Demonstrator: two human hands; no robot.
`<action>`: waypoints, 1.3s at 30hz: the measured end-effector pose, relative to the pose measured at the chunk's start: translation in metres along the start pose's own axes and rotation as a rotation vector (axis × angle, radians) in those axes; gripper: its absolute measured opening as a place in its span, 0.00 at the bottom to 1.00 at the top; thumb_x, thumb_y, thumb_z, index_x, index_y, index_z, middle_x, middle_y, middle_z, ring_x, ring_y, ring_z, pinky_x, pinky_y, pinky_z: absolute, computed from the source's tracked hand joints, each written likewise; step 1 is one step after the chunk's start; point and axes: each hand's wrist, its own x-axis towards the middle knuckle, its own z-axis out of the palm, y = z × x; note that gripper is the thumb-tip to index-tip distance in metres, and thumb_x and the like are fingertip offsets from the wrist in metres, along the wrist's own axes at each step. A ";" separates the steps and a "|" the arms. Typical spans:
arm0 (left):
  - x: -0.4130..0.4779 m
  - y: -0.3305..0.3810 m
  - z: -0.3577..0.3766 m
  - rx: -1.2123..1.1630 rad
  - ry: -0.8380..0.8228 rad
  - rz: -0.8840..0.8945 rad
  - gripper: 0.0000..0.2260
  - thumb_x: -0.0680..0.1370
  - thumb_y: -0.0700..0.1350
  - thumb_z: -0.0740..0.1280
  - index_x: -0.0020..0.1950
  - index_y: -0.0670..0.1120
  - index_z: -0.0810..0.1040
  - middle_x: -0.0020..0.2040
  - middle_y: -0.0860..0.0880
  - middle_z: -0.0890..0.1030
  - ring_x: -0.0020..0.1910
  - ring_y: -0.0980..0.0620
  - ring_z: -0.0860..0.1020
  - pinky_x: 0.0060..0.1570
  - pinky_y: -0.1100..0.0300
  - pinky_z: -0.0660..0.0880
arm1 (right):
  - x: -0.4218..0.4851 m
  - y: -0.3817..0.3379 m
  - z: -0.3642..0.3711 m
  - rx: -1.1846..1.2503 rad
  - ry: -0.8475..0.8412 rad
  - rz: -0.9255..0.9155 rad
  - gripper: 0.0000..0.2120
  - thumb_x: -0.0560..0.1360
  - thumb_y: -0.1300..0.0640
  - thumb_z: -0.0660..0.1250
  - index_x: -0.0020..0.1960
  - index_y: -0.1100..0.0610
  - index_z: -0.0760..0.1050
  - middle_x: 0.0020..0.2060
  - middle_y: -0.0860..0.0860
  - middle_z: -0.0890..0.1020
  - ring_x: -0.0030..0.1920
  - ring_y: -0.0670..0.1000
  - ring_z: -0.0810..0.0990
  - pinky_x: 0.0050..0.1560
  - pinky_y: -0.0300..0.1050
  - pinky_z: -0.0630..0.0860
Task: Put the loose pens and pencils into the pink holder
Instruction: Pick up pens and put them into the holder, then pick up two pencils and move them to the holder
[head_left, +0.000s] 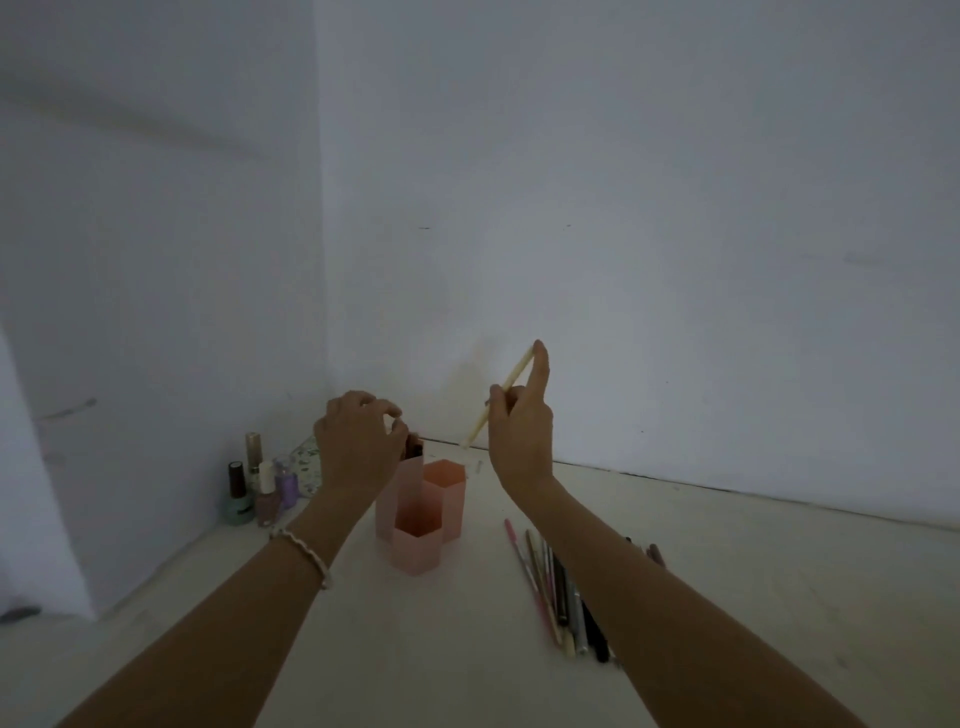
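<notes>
Above the pink holder (415, 551) on the table (753, 597), the left hand (358, 441) curls its fingers round dark pens (414, 448) standing in the tallest tube; the right hand (519, 431) pinches a cream pencil (480, 420) aloft, loose pens (558, 587) lying beneath its forearm.

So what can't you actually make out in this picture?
Head view, dim throughout.
Whether the left hand grips the dark item in the tallest cup of the pink holder: curled fingers cover it.
The count of loose pens: the right forearm overlaps the pile.
Labels on the nail polish bottles: too small and dark.
Lower tip of the cream pencil held by the right hand: blurred against the wall.
</notes>
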 end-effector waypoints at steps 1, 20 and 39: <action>0.000 -0.002 -0.002 -0.012 0.031 -0.025 0.12 0.75 0.46 0.65 0.57 0.49 0.82 0.58 0.47 0.78 0.60 0.45 0.73 0.59 0.49 0.71 | 0.000 -0.005 0.006 0.030 -0.008 -0.021 0.30 0.81 0.56 0.59 0.76 0.42 0.47 0.35 0.49 0.78 0.34 0.48 0.80 0.34 0.37 0.77; -0.028 0.058 -0.003 -0.304 -0.018 0.089 0.05 0.74 0.39 0.63 0.45 0.49 0.74 0.44 0.52 0.76 0.39 0.55 0.76 0.40 0.62 0.73 | -0.007 0.014 0.005 -0.322 -0.048 -0.192 0.16 0.76 0.65 0.60 0.62 0.59 0.74 0.56 0.52 0.80 0.56 0.50 0.77 0.58 0.42 0.74; -0.080 0.093 0.086 0.004 -0.742 -0.098 0.29 0.74 0.43 0.67 0.71 0.39 0.59 0.61 0.42 0.76 0.55 0.44 0.79 0.53 0.53 0.78 | -0.009 0.083 -0.077 -0.696 -0.477 0.223 0.10 0.72 0.60 0.64 0.35 0.65 0.76 0.31 0.57 0.80 0.32 0.54 0.79 0.35 0.46 0.76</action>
